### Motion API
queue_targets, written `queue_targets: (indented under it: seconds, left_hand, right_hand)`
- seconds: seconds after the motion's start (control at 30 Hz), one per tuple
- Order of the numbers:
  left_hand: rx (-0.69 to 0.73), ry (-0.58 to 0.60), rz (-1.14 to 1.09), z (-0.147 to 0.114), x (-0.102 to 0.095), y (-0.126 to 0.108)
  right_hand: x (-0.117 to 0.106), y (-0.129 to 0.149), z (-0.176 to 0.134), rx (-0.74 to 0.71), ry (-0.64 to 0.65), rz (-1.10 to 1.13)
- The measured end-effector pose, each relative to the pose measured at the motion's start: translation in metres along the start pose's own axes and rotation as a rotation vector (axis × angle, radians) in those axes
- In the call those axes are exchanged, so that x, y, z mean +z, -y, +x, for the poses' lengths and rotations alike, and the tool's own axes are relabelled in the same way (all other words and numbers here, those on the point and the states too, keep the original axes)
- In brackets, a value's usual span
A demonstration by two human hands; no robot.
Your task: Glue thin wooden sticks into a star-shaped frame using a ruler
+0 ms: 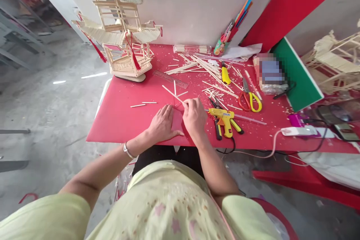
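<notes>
My right hand [194, 115] is closed on the near end of a thin wooden stick [172, 93], part of a small branching piece with two shorter sticks joined to it. The piece is held just over the red tabletop [118, 120]. My left hand [163, 124] lies flat on the table beside it, fingers stretched out and thumb apart, with nothing in it. Two short loose sticks [143, 104] rest on the table to the left. Right of my right hand lies a yellow glue gun [223, 118] on top of black-and-yellow pliers [236, 126].
A stick pagoda model [123, 37] with red tassels stands at the back left. Behind my hands are a clear ruler [171, 79], scattered sticks [194, 65], a yellow cutter [225, 73] and scissors [250, 95]. A pen holder [221, 46] and power strip [299, 131] are further right.
</notes>
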State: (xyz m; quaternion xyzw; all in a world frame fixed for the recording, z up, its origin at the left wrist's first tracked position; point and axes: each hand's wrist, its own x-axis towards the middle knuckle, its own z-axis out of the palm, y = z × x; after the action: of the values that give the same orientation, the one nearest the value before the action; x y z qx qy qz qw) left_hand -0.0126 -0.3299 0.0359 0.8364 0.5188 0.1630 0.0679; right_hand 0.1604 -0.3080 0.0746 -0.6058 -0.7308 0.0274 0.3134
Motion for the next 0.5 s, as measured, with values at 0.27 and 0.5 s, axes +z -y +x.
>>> queue_targets:
  seconds: [0.27,0.5]
  left_hand:
    - [-0.016,-0.009,-0.026,-0.0025,0.0014,0.0048]
    - [0.077,0.018,-0.091,-0.0004,0.0018,-0.001]
  right_hand:
    - [0.0053,0.0032,-0.0023,-0.009,0.021,0.028]
    - [-0.0029,0.0024,-0.0028,0.014,0.055,0.023]
